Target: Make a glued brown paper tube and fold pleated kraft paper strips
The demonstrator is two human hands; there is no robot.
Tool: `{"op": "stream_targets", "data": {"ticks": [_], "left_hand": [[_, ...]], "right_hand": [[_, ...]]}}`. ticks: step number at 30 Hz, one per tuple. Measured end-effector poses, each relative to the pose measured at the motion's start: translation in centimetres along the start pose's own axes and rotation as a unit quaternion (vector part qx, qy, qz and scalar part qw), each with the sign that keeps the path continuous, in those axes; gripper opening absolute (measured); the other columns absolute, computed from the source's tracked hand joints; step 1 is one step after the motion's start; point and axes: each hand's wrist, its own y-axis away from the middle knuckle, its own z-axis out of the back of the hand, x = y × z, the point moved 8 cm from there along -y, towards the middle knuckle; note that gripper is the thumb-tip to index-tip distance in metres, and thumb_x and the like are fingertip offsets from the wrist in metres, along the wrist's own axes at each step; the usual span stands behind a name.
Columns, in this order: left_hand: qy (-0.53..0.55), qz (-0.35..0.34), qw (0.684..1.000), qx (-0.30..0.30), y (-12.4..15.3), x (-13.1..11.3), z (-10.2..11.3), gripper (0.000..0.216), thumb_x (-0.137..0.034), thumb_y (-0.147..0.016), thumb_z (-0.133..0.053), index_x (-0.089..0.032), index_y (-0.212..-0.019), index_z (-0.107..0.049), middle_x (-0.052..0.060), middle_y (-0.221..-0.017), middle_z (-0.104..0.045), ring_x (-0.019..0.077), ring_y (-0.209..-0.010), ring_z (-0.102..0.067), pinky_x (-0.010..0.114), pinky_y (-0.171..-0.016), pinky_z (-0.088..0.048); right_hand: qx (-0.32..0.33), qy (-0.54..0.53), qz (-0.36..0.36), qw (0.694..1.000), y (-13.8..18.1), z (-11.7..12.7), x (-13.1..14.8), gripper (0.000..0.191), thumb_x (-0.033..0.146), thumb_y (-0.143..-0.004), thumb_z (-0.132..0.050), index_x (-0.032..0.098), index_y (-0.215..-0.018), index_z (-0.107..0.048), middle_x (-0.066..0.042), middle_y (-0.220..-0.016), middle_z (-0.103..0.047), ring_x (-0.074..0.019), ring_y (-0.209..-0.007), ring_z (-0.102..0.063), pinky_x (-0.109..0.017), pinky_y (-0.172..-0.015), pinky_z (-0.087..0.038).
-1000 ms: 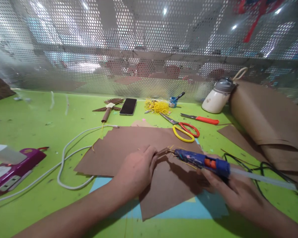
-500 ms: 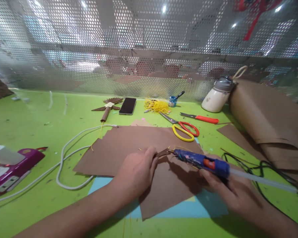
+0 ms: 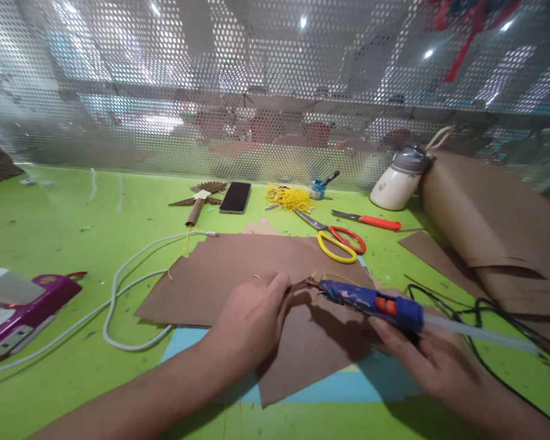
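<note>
My right hand (image 3: 433, 360) grips a blue glue gun (image 3: 371, 300) with an orange trigger and a clear glue stick out of its back. The nozzle points left at a small brown paper piece (image 3: 300, 285). My left hand (image 3: 252, 318) pinches that piece between its fingertips, just above a sheet of brown paper (image 3: 238, 275) lying over a blue sheet (image 3: 380, 379) on the green table (image 3: 50, 226).
Yellow-and-red scissors (image 3: 339, 241), an orange-handled cutter (image 3: 371, 221), yellow thread (image 3: 288, 197), a small paint pot (image 3: 319, 187), a phone (image 3: 236, 197) and a brown paper fan (image 3: 201, 197) lie beyond. White cable (image 3: 119, 293) and a pink device (image 3: 18, 311) lie left; rolled brown paper (image 3: 486, 214), a white bottle (image 3: 401, 177) and black cord (image 3: 476, 311) right.
The glue gun's nozzle has dropped slightly and come closer to the small brown piece in my left fingers. Both hands otherwise stay in place.
</note>
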Motion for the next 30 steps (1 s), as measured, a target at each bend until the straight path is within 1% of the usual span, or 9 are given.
{"op": "stream_targets", "data": {"ticks": [4,9,13,16,20,24,27,30], "left_hand": [[0.0,0.002,1.0,0.001,0.0,0.0,0.0,0.024,-0.031,-0.096,-0.033,-0.019,-0.09,-0.053,0.007,-0.082,-0.063,0.0219,-0.072,-0.059,0.03,-0.059,-0.035],[0.011,-0.007,1.0,-0.01,0.0,-0.2,0.1,0.029,-0.038,-0.097,-0.032,-0.019,-0.09,-0.053,0.007,-0.084,-0.064,0.0211,-0.07,-0.058,0.03,-0.058,-0.034],[-0.004,0.003,1.0,-0.002,0.0,0.1,-0.1,0.028,-0.036,-0.097,-0.032,-0.019,-0.089,-0.052,0.007,-0.081,-0.063,0.0225,-0.069,-0.058,0.03,-0.056,-0.033],[-0.004,0.001,1.0,-0.003,0.0,0.1,-0.1,0.027,-0.035,-0.097,-0.032,-0.019,-0.089,-0.052,0.006,-0.081,-0.063,0.022,-0.069,-0.059,0.03,-0.056,-0.032],[0.009,0.005,1.0,0.004,0.1,0.1,-0.2,0.03,-0.038,-0.097,-0.03,-0.02,-0.09,-0.052,0.006,-0.082,-0.064,0.0212,-0.067,-0.059,0.029,-0.054,-0.032],[0.019,0.017,0.999,0.022,0.1,0.2,-0.4,0.028,-0.036,-0.097,-0.031,-0.02,-0.09,-0.053,0.005,-0.083,-0.064,0.0221,-0.069,-0.061,0.029,-0.056,-0.034],[0.021,0.02,0.999,0.019,0.1,0.2,-0.3,0.025,-0.032,-0.097,-0.031,-0.02,-0.091,-0.053,0.005,-0.085,-0.064,0.0221,-0.07,-0.062,0.029,-0.057,-0.035],[0.02,0.018,1.0,0.014,0.1,0.3,-0.2,0.024,-0.031,-0.096,-0.032,-0.021,-0.091,-0.053,0.004,-0.085,-0.065,0.022,-0.07,-0.062,0.029,-0.057,-0.035]], "right_hand": [[-0.016,-0.002,0.002,1.0,0.1,0.1,-0.1,0.019,0.027,-0.089,-0.048,0.022,-0.1,-0.063,-0.005,-0.088,-0.071,-0.0218,-0.083,-0.068,-0.028,-0.076,-0.054],[0.013,-0.015,0.014,1.0,0.0,-0.3,0.4,0.017,0.027,-0.089,-0.048,0.023,-0.098,-0.062,-0.003,-0.084,-0.071,-0.0201,-0.078,-0.068,-0.025,-0.068,-0.053],[0.004,-0.005,0.005,1.0,0.0,0.0,0.3,0.018,0.026,-0.089,-0.048,0.023,-0.099,-0.063,-0.003,-0.086,-0.071,-0.0213,-0.081,-0.068,-0.028,-0.076,-0.053],[-0.006,-0.017,-0.011,1.0,-0.1,0.4,0.2,0.015,0.026,-0.089,-0.049,0.022,-0.096,-0.062,-0.002,-0.082,-0.07,-0.0205,-0.078,-0.067,-0.026,-0.074,-0.053],[0.006,-0.04,-0.013,0.999,-0.3,0.1,0.3,0.016,0.025,-0.09,-0.047,0.023,-0.097,-0.061,-0.001,-0.081,-0.07,-0.018,-0.075,-0.066,-0.023,-0.071,-0.052],[0.01,-0.038,-0.005,0.999,-0.2,-0.2,0.2,0.017,0.027,-0.09,-0.048,0.023,-0.099,-0.062,-0.001,-0.079,-0.068,-0.0184,-0.073,-0.066,-0.025,-0.074,-0.053],[0.008,-0.028,-0.018,0.999,-0.1,-0.3,-0.3,0.021,0.028,-0.09,-0.047,0.023,-0.102,-0.063,-0.002,-0.083,-0.07,-0.0193,-0.075,-0.066,-0.027,-0.078,-0.053],[0.013,-0.019,-0.026,0.999,0.0,-0.4,-0.6,0.021,0.028,-0.091,-0.046,0.022,-0.101,-0.064,-0.003,-0.087,-0.071,-0.0194,-0.078,-0.067,-0.026,-0.079,-0.053]]}}
